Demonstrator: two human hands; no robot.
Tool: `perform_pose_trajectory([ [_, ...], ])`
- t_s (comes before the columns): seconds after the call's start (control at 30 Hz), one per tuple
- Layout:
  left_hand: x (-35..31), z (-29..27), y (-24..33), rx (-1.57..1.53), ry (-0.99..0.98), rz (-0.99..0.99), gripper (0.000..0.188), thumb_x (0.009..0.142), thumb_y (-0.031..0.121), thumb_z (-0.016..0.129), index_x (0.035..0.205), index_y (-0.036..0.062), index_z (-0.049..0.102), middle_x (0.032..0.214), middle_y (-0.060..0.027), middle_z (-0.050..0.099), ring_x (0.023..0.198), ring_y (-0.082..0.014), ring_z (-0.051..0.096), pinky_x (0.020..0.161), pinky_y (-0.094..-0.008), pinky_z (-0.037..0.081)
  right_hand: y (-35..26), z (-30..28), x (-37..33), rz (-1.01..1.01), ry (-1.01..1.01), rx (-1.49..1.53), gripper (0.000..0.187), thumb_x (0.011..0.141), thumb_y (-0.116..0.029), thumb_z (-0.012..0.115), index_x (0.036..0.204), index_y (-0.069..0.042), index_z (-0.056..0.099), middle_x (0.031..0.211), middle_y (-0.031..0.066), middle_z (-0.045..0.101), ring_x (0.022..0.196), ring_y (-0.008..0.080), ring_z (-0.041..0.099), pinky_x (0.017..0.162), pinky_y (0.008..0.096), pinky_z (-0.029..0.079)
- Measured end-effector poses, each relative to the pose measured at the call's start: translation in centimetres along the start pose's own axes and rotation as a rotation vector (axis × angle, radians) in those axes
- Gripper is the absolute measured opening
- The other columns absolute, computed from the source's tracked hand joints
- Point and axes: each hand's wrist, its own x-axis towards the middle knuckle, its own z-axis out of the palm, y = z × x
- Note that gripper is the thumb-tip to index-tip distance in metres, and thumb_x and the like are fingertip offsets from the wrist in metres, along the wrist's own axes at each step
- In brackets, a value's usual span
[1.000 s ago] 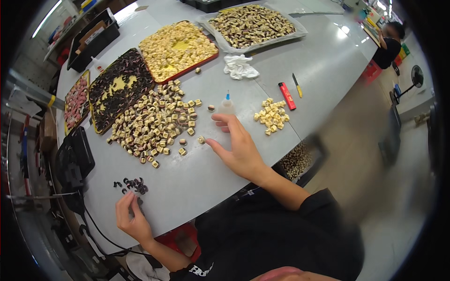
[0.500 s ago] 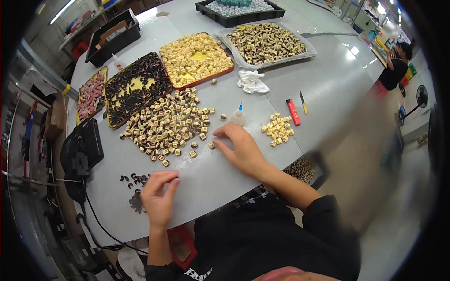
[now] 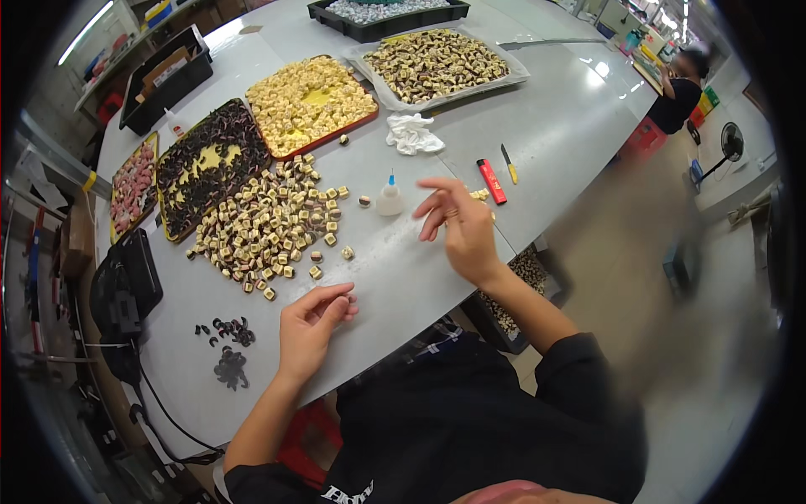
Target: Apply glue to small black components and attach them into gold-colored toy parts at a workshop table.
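My left hand (image 3: pixel 309 329) is held over the near part of the table, thumb and forefinger pinched together. Whatever small thing may be between those fingertips cannot be made out. Fingers spread, my right hand (image 3: pixel 466 233) hovers by a small pile of cream pieces (image 3: pixel 479 195), mostly hiding it. Between the hands and the big heap of cream-and-dark small blocks (image 3: pixel 269 220), one loose block (image 3: pixel 347 252) lies on the table. A squeeze bottle with a blue needle tip (image 3: pixel 389 200) stands left of my right hand. Loose dark curved pieces (image 3: pixel 231 332) lie left of my left hand.
Trays of dark pieces (image 3: pixel 172 181), cream pieces (image 3: pixel 353 126), pink pieces (image 3: pixel 134 181) and finished-looking blocks (image 3: pixel 518 74) line the far side. A red lighter-shaped object (image 3: pixel 492 181), a small knife (image 3: pixel 510 165) and crumpled white tissue (image 3: pixel 413 134) lie rightward. A co-worker (image 3: pixel 676 97) sits far right.
My right hand has moved right, away from the loose block, to the cream pile, its fingers spreading. My left hand has shifted right, away from the dark pieces. The whole view has shifted slightly.
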Motion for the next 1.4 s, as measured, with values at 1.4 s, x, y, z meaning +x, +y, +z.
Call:
perform_pose_trajectory([
  [1.4, 3.0, -1.6, -0.2, -0.209, -0.015, 0.141, 0.018, 0.085, 0.004, 0.062, 0.102, -0.0024, 0.063, 0.101, -0.0115, 0.063, 0.085, -0.0149, 0.061, 0.074, -0.0260, 0.050, 2.8, 4.9, 7.6, 0.288, -0.664, 0.504, 0.041, 0.086, -0.032, 0.064, 0.111, -0.006, 0.045, 0.109, 0.0159, 0.059, 0.090, 0.0160, 0.058, 0.081, 0.0263, 0.046],
])
